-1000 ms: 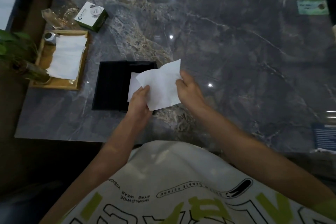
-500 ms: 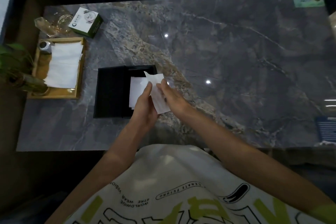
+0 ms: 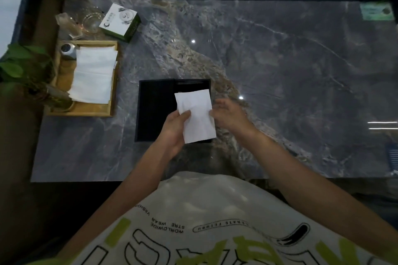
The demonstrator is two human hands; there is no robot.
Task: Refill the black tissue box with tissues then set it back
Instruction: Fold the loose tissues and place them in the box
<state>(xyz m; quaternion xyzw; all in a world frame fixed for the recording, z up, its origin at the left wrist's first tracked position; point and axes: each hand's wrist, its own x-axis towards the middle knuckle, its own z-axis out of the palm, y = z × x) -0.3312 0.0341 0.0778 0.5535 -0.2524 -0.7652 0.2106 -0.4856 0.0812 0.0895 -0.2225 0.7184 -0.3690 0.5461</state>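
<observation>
The step in hand is loading the box. The left hand (image 3: 175, 128) grips a folded tissue (image 3: 197, 114) by its left edge, thumb on top, and holds it over the right half of the black tissue box (image 3: 155, 109). The box lies open on the marble bench (image 3: 280, 66), in front of the person. The right hand (image 3: 229, 114) sits just beside the tissue's right edge with its fingers loosely apart and nothing in its grip. The dim light makes it hard to tell whether a fingertip touches the paper. More tissues (image 3: 94, 75) lie stacked in the wooden tray (image 3: 81, 112), well to the left. The next move probably calls for lowering the folded sheet flat into the box, keeping it square to the walls so that it does not unfold.
</observation>
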